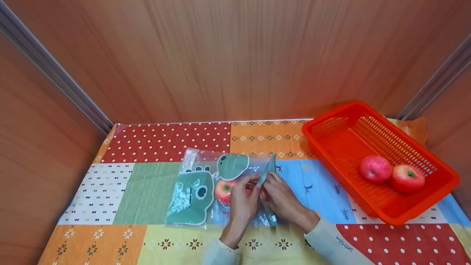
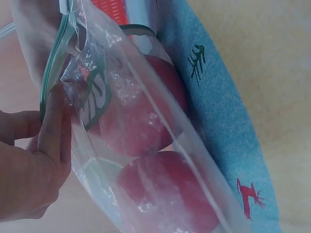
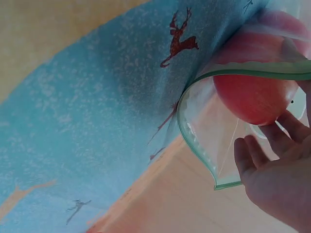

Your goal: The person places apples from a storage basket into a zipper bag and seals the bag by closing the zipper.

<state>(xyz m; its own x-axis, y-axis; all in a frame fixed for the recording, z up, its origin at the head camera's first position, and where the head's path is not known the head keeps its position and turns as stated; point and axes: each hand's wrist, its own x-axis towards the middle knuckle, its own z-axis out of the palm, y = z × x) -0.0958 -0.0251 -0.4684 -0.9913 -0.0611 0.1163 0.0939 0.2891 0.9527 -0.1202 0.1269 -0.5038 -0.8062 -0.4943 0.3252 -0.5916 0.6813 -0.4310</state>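
A clear zip bag (image 1: 195,198) with a green dinosaur print lies on the patterned cloth, its green-edged mouth facing right. Inside are two red apples; one apple (image 1: 223,192) shows beside the left hand, and the other apple (image 2: 141,111) is mostly hidden by the hands in the head view. My left hand (image 1: 243,200) pinches the green zip edge (image 2: 47,82) between thumb and fingers. At the mouth, my right hand (image 1: 283,197) reaches in, and its fingertips (image 3: 269,133) touch the nearer apple from below. The right thumb is mostly out of frame.
An orange-red plastic basket (image 1: 331,165) stands to the right with two more apples (image 1: 375,169) in it. Wood-grain panels (image 1: 235,62) rise behind and on both sides. A patchwork tablecloth (image 1: 147,198) covers the table.
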